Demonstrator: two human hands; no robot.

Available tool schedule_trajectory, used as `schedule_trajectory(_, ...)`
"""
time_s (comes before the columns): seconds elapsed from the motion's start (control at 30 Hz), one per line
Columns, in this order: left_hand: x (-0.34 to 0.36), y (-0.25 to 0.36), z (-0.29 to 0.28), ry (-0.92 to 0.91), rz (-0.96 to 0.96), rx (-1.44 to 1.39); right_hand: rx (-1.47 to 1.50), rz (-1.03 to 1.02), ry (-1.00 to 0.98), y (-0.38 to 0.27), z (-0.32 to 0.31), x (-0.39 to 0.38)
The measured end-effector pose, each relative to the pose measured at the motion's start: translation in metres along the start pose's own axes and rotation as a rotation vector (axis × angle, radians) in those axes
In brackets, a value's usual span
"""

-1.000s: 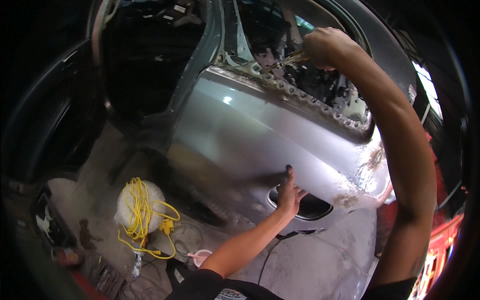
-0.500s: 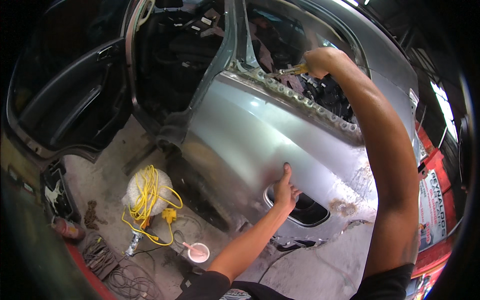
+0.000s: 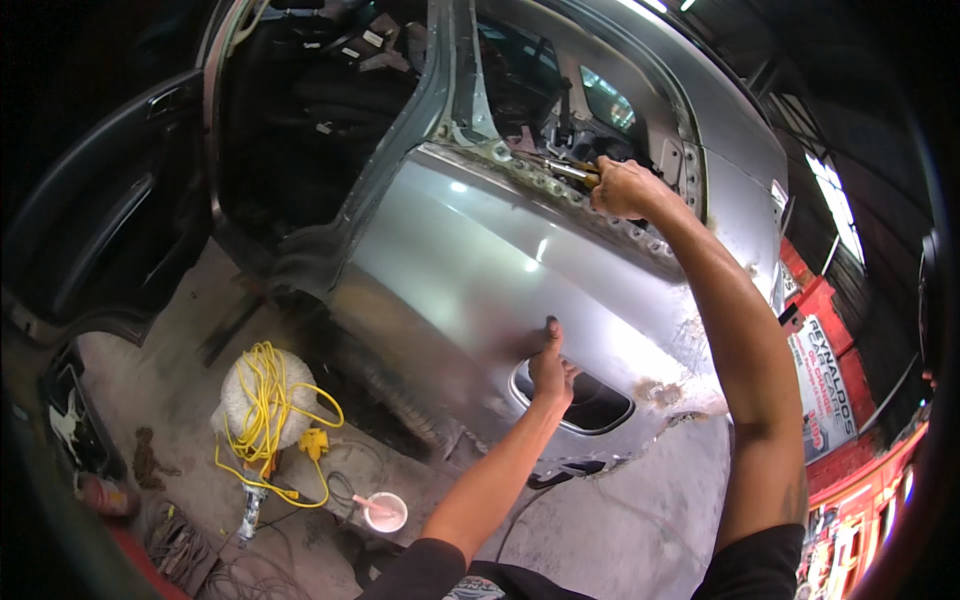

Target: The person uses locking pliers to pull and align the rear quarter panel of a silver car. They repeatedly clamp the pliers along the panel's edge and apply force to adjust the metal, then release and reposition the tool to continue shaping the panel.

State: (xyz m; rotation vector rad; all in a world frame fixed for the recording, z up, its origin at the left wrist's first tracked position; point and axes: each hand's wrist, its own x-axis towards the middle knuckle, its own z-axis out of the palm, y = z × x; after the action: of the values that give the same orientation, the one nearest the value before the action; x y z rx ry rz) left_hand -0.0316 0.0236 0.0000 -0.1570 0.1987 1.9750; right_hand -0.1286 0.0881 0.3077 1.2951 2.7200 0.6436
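Observation:
A silver car's rear side panel (image 3: pixel 440 230) fills the middle of the view. Low on it is an oval opening (image 3: pixel 600 408) with a dark inside. My left hand (image 3: pixel 551 378) grips the rim of that opening, thumb pointing up along the panel and fingers curled at the hole. Higher up, my right hand (image 3: pixel 628 188) is closed around yellow-handled pliers (image 3: pixel 570 172). Their metal end lies at the bare metal flange (image 3: pixel 545 183) below the window opening, a strip with a row of round weld marks. The exact contact of the tip is too small to tell.
An open car door (image 3: pixel 130 200) stands at the left. On the floor are a polisher with a fluffy pad (image 3: pixel 290 385) and yellow cord (image 3: pixel 262 395), a white tub (image 3: pixel 385 512) of pink paste, cables (image 3: pixel 180 545) and a reddish bottle (image 3: pixel 105 495). A printed sign (image 3: pixel 825 385) hangs at the right.
The whole view has shifted, so the car sits further left. My right hand and the pliers have come down closer to the flange. My left hand stays at the oval opening.

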Motion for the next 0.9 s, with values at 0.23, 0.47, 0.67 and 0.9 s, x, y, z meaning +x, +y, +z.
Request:
schedule_trajectory(0.23,0.004,-0.002,-0.001,0.013,0.023,-0.021,-0.056,-0.211,-0.231,-0.004,-0.014,0.003)
schedule_trajectory(0.47,-0.006,-0.016,0.009,0.046,0.017,0.030,-0.187,-0.236,0.032,0.082,0.006,0.029)
schedule_trajectory(0.67,0.016,-0.018,-0.011,0.106,0.142,0.014,0.688,-0.232,0.486,0.132,0.005,-0.108)
schedule_trajectory(0.9,0.019,-0.024,0.000,0.127,0.409,0.209,1.230,0.031,1.046,0.294,0.136,-0.281)
